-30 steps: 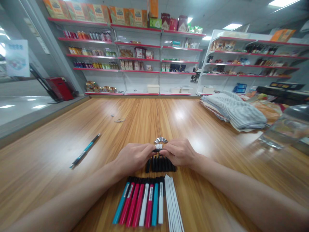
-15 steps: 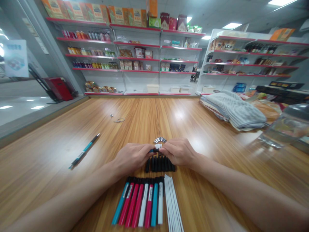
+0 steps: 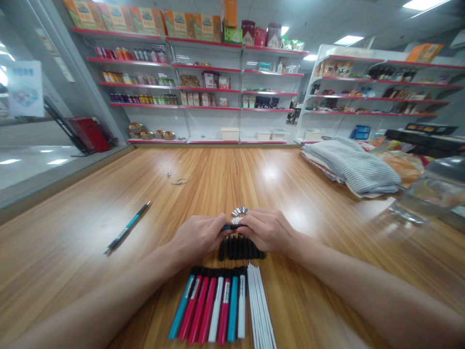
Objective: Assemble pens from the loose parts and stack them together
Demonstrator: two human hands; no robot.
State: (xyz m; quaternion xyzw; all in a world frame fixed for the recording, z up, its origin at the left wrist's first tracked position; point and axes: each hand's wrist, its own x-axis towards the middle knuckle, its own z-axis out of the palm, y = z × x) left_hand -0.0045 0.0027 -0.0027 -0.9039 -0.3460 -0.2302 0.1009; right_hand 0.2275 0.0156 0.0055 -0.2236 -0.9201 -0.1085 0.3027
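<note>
Head view, frame centre: I see left hand (image 3: 201, 237) and right hand (image 3: 269, 230), both grips pinched tight on black pen piece (image 3: 232, 227), just above black caps row (image 3: 240, 248) on surface (image 3: 327, 242). Right hand closer than half-second ago; piece barely shifted.

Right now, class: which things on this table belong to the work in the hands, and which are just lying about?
In use: left hand and right hand, both pinching one black pen part; row of black pieces; coloured pen barrels; white refills; silver tips.
Lying about: teal pen; folded striped cloth; clear container; small metal ring.
</note>
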